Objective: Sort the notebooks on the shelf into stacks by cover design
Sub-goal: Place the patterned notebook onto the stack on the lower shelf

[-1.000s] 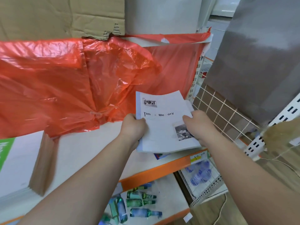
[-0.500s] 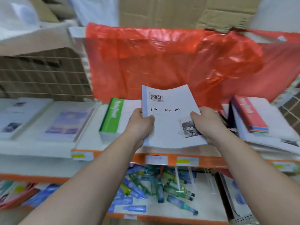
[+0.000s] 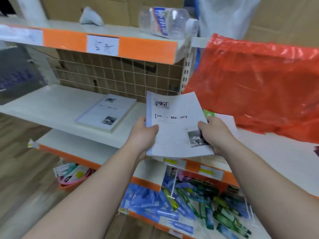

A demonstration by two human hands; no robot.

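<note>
I hold a white notebook [image 3: 174, 125] with black lettering and two small photos on its cover, in front of the shelf. My left hand [image 3: 144, 134] grips its left edge and my right hand [image 3: 213, 133] grips its lower right corner, thumb on the cover. A stack of notebooks with the same cover design [image 3: 107, 112] lies flat on the white shelf board [image 3: 51, 107] to the left. A green-edged notebook [image 3: 208, 113] peeks out behind the held one.
A red plastic bag [image 3: 259, 83] hangs over the shelf at the right. Above is another shelf [image 3: 110, 44] with an orange front strip and a clear plastic package. Below lie several blue and green pens [image 3: 181, 200] and a pink basket [image 3: 72, 178].
The view has swung left along the shelf, and both hands carried the white notebook with it. The matching stack on the left shelf is now closer; the red bag has shifted to the right.
</note>
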